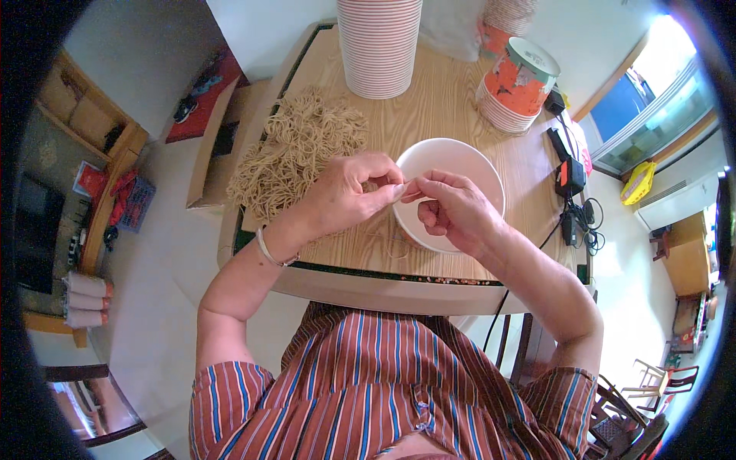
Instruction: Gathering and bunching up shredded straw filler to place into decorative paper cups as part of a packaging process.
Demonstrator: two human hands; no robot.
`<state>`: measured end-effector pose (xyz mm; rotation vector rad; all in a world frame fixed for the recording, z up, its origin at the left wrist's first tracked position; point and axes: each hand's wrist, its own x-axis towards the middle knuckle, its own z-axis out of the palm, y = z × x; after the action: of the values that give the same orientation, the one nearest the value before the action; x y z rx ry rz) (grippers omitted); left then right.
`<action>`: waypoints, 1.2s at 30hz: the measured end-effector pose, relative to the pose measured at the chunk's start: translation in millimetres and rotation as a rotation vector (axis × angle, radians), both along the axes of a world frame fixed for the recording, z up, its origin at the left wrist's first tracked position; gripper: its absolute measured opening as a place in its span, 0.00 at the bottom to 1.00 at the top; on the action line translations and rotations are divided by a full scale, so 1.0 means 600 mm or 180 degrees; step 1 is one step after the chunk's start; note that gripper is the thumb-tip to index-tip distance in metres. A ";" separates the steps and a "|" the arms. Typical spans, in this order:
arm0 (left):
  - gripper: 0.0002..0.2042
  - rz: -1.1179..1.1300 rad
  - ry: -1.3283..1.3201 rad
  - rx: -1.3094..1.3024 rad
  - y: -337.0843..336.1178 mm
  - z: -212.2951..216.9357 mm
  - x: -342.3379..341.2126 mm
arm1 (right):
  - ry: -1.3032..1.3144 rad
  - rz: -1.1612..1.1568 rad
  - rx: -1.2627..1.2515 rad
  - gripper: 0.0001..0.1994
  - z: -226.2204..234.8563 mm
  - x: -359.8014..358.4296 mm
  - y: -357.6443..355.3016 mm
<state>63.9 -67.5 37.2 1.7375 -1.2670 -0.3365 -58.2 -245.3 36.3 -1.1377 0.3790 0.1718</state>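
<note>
My left hand (349, 193) and my right hand (460, 207) meet fingertip to fingertip over the near left rim of a white paper tub (491, 170). Both are closed in a pinch. Whatever lies between the fingertips is too small to make out. A thin beige strand (392, 244) shows on the table just below the hands. Left of the tub, and partly behind my left hand and wrist, lies a loose tangled heap of beige cord (295, 146). The tub stands upright, its near side partly covered by my right hand.
A tall stack of white tubs (379, 46) rises at the back of the wooden table (429, 100). An orange and white tub stack (515, 88) stands back right. Black adapters with cables (569, 178) line the right edge; a cardboard box (211, 172) sits beyond the left edge.
</note>
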 end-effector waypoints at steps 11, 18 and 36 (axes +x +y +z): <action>0.03 0.0039 0.0147 0.0113 -0.002 0.014 -0.008 | 0.0059 0.0031 0.0555 0.09 0.000 0.010 -0.007; 0.03 -0.0034 0.0543 -0.0126 -0.016 -0.006 0.011 | 0.0009 0.0271 -0.0243 0.09 0.014 0.003 0.000; 0.02 -0.0248 0.0848 0.0216 -0.027 0.000 0.029 | 0.0179 0.0338 -0.0009 0.09 0.023 0.000 0.005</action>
<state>81.5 -83.5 37.1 1.6394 -1.1413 -0.6409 -58.3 -242.5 50.2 -1.1581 0.3690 0.2970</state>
